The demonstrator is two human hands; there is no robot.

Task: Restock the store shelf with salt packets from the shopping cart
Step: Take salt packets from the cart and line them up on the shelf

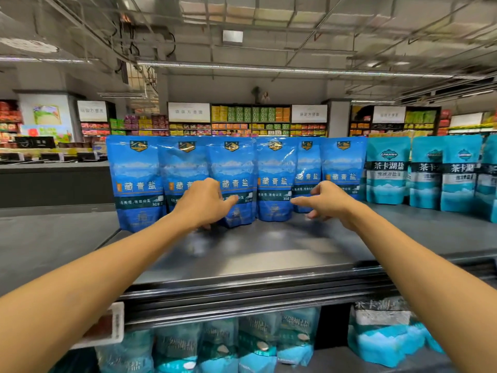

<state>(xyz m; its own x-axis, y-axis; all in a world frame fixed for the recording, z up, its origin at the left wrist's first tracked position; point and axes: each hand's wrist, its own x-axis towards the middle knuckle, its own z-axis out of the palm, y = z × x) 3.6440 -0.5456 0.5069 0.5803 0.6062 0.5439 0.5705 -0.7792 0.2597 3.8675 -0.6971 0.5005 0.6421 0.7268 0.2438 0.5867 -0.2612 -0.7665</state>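
Nearest the camera, below the front edge of the top shelf [269, 254], a lower shelf holds teal salt bags [258, 343] standing in a blurred row, with a few more teal bags [387, 343] lying in a heap to the right. A price tag holder [107, 327] hangs at the left end of the shelf edge.

Above that, two bare forearms reach out over the dark, bare front part of the top shelf. The left hand [204, 203] is at the foot of the blue salt packets [231, 181]; its thumb points right across the third packet from the left, and its fingers curl downward near the packet bases, but whether they actually grip a packet cannot be told. The right hand [326, 201] hovers just in front of the fourth and fifth packets, fingers spread and loosely bent, holding nothing, the index finger pointing left.

Six blue packets stand upright in a row at the far part of the shelf, overlapping one another slightly; the fifth sits a little behind its neighbours. Right of them, a separate group of teal salt pouches [387, 170] stands upright on the same shelf.

Far beyond, across the store, long shelves [250, 119] carry colourful packaged goods under white signs.
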